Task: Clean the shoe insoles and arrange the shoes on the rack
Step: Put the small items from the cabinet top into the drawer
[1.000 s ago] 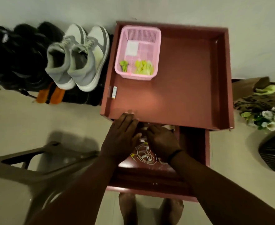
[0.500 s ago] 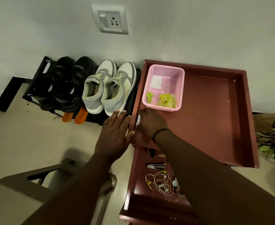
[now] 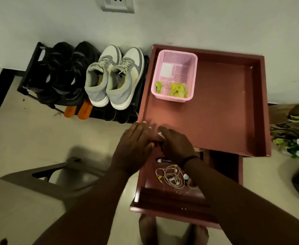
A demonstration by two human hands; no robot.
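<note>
Left hand [image 3: 134, 147] lying flat with straight fingers on cabinet [image 3: 215, 110] front edge, right hand [image 3: 177, 145] curling beside it, hold indeterminate, grey sneakers [image 3: 113, 76] sitting on rack [image 3: 30, 68] well beyond both.

No legible text (anywhere)

A low black shoe rack [image 3: 32, 71] stands on the floor against the wall. On its top level, a pair of black shoes [image 3: 64, 71] sits at the left, toes toward the wall, dark and hard to make out in detail. Just beside them on the right is a pair of grey and cream sneakers [image 3: 114, 76] with pale laces, upright, side by side and touching, toes toward the wall, heels at the rack's front edge. Below the sneakers' heels, two orange insoles [image 3: 79, 110] stick out from the lower level, lying flat and parallel.
</note>
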